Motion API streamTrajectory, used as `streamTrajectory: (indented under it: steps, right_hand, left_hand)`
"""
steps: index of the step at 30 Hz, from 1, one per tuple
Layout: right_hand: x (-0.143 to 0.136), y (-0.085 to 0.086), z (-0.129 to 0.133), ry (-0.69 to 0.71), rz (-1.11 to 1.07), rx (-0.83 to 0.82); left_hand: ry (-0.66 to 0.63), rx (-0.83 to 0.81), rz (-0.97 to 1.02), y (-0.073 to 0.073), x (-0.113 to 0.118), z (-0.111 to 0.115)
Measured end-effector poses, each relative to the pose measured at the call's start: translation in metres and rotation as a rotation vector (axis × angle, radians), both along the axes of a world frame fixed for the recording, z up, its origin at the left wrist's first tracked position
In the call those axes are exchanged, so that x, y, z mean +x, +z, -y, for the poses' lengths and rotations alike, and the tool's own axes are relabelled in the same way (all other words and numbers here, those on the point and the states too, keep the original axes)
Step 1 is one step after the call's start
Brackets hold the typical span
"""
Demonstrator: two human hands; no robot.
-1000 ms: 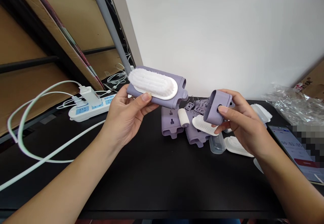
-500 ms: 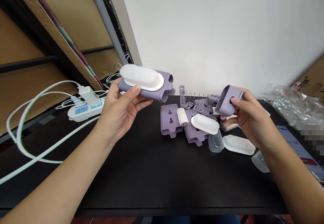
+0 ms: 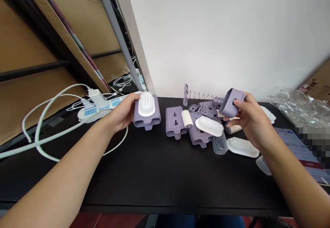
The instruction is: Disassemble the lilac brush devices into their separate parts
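My left hand grips the left side of a purple plastic sleeve, low over the table; I cannot tell whether it touches the top. A white bristle brush sits on that sleeve's upper face. Raised above the parts pile, my right hand pinches a shorter purple sleeve with a dark round hole near the thumb. Below it lie a loose white brush head, another brush head, a white roller and two slotted purple sleeves, one of them the left sleeve.
Springs and small purple pieces lie behind the sleeves. A clear plastic cover rests in front. At the left are a power strip and white cables; at the right, a tablet and clear plastic wrap.
My left hand has lowered the sleeve with its brush toward the table and turned it, so its open end faces me. My right hand holds the shorter sleeve in nearly the same place.
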State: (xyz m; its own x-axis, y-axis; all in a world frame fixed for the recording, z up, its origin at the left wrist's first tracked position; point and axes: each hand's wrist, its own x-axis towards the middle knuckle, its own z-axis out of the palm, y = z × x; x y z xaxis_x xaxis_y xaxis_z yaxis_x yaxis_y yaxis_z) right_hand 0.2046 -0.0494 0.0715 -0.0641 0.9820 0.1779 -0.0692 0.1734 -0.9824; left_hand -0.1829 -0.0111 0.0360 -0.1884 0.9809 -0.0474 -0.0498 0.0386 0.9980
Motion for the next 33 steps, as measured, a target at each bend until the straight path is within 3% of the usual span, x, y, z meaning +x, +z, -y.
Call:
streamTrajectory:
  steps: [6, 15, 22, 24, 26, 28, 33]
  right_hand:
    - [0.000, -0.001, -0.001, 0.008, 0.024, -0.002]
    - [-0.001, 0.000, 0.000, 0.020, 0.037, -0.019]
    - [-0.001, 0.000, 0.003, 0.081, 0.056, -0.011]
    - [-0.002, -0.001, 0.004, 0.109, 0.059, -0.015]
    - [-0.003, -0.001, 0.007, 0.141, 0.054, -0.031]
    - [-0.005, -0.001, 0.009, 0.171, 0.047, -0.053]
    - [-0.007, -0.001, 0.013, 0.231, 0.042, -0.073]
  left_hand:
    - [-0.047, -0.110, -0.296, -0.010, -0.011, 0.004]
    - [-0.024, -0.045, -0.567, -0.003, -0.002, 0.011]
    - [0.128, 0.213, -0.687, 0.001, 0.005, 0.013]
    - [0.059, 0.338, -0.710, 0.007, 0.016, 0.025]
    - [-0.169, 0.505, -0.798, 0.011, 0.031, 0.041]
    - [-0.265, 0.573, -0.867, 0.011, 0.045, 0.054]
    - [-0.202, 0.648, -0.884, 0.006, 0.057, 0.060]
